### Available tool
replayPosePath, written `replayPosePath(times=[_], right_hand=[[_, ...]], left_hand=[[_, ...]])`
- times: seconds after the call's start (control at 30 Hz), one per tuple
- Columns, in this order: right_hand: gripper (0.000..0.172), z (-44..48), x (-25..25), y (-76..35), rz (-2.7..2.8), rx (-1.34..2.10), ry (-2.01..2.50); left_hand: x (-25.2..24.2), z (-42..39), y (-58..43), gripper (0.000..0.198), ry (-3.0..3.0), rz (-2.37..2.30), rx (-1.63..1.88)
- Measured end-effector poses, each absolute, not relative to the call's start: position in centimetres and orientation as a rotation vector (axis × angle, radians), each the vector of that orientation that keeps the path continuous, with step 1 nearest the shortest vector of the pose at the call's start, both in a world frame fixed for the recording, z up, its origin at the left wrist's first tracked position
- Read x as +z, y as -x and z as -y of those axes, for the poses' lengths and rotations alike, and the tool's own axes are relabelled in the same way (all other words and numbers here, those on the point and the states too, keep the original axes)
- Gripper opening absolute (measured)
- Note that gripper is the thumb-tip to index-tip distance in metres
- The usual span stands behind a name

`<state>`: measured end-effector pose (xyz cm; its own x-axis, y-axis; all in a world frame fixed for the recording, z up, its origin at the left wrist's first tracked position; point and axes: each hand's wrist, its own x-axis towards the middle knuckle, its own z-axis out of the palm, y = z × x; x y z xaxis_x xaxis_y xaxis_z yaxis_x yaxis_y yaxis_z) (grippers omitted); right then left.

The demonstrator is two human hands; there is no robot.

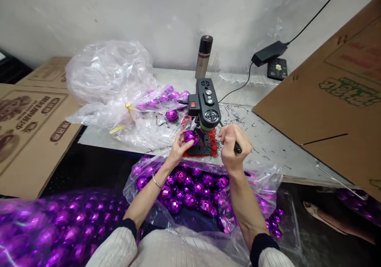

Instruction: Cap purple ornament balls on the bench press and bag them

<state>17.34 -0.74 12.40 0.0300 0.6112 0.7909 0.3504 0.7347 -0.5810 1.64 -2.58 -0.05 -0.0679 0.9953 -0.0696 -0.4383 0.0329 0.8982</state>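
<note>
Purple faceted ball [191,137] is pinched by left hand [177,149], black lever handle [237,148] gripped by right hand [233,151]; beneath both, clear plastic bag [270,176] is filled with similar balls [205,204].

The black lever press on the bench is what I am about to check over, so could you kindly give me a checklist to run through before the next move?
1. Purple ball held in the left hand, beside the press: ok.
2. Right hand closed on the lever handle: ok.
3. Left fingers clear of the press's moving parts: cannot tell; the head hides them.
4. Bench free of loose scraps: not ok; thin dark pieces lie scattered.
5. Red switch set correctly: cannot tell; its markings are too small.
</note>
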Motion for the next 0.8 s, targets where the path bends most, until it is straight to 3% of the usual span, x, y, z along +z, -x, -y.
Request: replayPosePath(times=[0.37,0.8], right_hand=[[0.03,1.3,11.9,-17.8,1.65,0.233,0.776],[0.028,1.4,11.5,-18.0,1.652,0.213,0.765]], left_hand=[[-3.5,1.0,-1.1,0.065,-1.562,-1.552,1.298],[-2.3,0.8,-1.6,0.065,-2.05,-1.458,1.111]])
